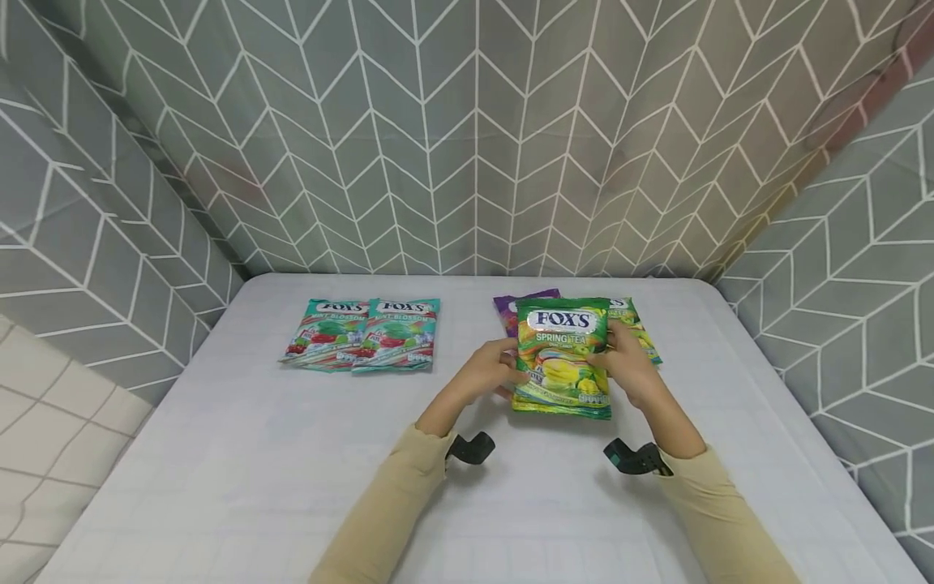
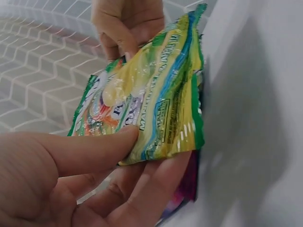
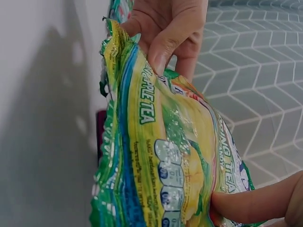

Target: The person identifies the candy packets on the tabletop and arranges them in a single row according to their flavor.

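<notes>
A grey curtain (image 1: 467, 138) with white zigzag lines fills the top and both sides of the head view; in the lower left there is a pale surface (image 1: 51, 438) with thin dark squares. The table (image 1: 241, 470), covered in white, takes the middle and the bottom. Two beige sleeves (image 1: 387, 507) come from the bottom edge.

The green bag (image 1: 562, 357) of candy is right of the centre, between the two hands, its printed front toward the head camera. Whether its lower edge touches the table, I cannot tell. It stands in the way of a purple bag (image 1: 507, 312) and a yellow-green bag (image 1: 638, 328), which are partly hidden behind it. At the left of the centre lie two teal bags (image 1: 396, 337), one overlapping the other.

The left hand (image 1: 487, 369) pinches one side of the green bag; the left wrist view shows the thumb on the front and the fingers behind. The right hand (image 1: 633, 365) pinches the other side, with the thumb on the front. Only the right wrist view makes the words "apple tea" readable.

Near the cuffs are two small black devices (image 1: 473, 448).
</notes>
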`<state>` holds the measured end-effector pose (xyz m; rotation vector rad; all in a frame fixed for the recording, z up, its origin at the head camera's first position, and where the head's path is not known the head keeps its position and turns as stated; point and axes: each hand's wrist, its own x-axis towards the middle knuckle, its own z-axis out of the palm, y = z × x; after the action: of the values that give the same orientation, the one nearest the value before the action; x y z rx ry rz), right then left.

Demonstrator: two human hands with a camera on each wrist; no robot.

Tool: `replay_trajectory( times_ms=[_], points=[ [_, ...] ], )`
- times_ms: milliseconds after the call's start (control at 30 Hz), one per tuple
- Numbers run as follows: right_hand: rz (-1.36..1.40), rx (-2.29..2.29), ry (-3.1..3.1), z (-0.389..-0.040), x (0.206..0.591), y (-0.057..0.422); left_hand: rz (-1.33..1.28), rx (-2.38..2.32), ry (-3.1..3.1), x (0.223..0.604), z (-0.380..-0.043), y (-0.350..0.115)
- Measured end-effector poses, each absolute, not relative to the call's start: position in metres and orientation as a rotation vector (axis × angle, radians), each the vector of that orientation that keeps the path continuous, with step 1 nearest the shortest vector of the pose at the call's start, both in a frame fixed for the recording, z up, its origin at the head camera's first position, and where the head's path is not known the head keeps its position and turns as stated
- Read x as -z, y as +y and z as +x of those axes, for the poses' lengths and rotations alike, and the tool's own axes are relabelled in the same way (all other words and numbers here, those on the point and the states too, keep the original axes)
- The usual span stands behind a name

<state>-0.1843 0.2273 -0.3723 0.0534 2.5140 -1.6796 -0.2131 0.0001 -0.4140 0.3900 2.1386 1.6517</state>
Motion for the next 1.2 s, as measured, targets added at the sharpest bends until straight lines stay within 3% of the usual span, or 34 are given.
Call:
replay_trajectory(
  times_ms=[233, 1200],
  points=[
    [0.030, 1.706, 2.488, -0.191, 0.377, 0.208, 0.319, -1.646, 2.164, 0.414, -0.211, -0.020],
    [0.048, 1.753, 2.449, -0.191, 0.391, 0.197, 0.315, -1.643, 2.177, 0.417, -0.211, -0.028]
  ],
)
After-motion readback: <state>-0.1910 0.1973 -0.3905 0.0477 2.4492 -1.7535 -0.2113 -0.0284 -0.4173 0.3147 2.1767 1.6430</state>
